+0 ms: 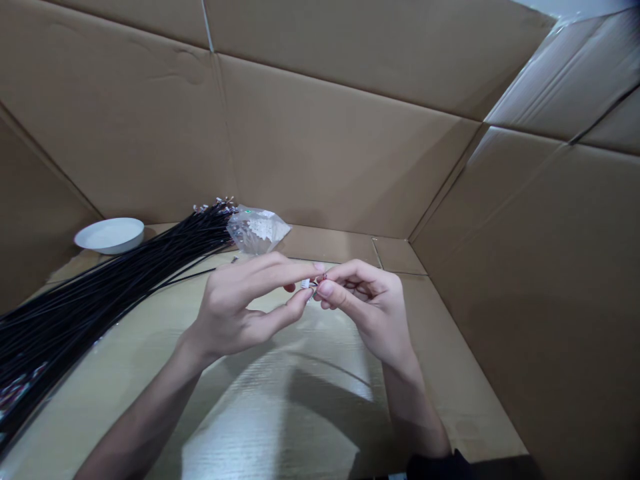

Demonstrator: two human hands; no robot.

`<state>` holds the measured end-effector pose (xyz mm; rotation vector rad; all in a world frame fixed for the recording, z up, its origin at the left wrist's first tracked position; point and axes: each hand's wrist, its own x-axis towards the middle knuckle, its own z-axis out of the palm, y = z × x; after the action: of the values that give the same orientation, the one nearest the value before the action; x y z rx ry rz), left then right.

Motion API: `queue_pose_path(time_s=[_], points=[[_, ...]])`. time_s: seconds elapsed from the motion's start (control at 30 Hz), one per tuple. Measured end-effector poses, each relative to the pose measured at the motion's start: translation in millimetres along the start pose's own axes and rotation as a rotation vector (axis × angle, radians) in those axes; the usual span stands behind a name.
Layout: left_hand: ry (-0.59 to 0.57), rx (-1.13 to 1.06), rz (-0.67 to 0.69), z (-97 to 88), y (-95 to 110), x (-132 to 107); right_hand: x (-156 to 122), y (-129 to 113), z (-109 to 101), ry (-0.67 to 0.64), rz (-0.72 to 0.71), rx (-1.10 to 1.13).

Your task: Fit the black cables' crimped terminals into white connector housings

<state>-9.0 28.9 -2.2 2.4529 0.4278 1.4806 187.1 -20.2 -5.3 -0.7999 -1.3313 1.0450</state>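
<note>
My left hand [245, 303] and my right hand [367, 307] meet fingertip to fingertip above the middle of the work surface. Both are closed in a pinch. Between the left thumb and forefinger sits a tiny white connector piece [305, 284]. The right fingertips pinch a small reddish metal end [320, 280] right against it; what it belongs to is hidden by the fingers. A thick bundle of black wires [100, 293] with small metal tips lies to the left, reaching from the near left edge towards the back.
A clear plastic bag of small white parts [257, 230] lies at the far end of the wire bundle. A shallow white dish [110, 235] stands at the back left. Tall cardboard walls [525, 267] close in the back, left and right sides.
</note>
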Motion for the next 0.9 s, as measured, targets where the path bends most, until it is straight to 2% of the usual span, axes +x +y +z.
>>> queue_pose_path(time_s=[0.27,0.47,0.77,0.83,0.9], points=[[0.037,-0.043,-0.014,2.3,2.0,1.9,1.3,-1.3,1.2,0.003,0.01,0.065],[0.148,-0.109,-0.13,6.0,-1.5,-3.6,-0.2,-0.4,2.3,-0.011,-0.042,0.134],[0.124,-0.267,-0.204,4.7,-0.5,-3.3,-1.1,0.1,0.4,-0.09,0.028,0.28],[0.095,-0.302,-0.257,4.0,1.6,0.0,-1.2,1.5,-0.2,-0.117,0.056,0.327],[0.083,-0.362,-0.39,3.0,5.3,4.7,-1.4,3.1,-0.8,-0.145,0.084,0.374]])
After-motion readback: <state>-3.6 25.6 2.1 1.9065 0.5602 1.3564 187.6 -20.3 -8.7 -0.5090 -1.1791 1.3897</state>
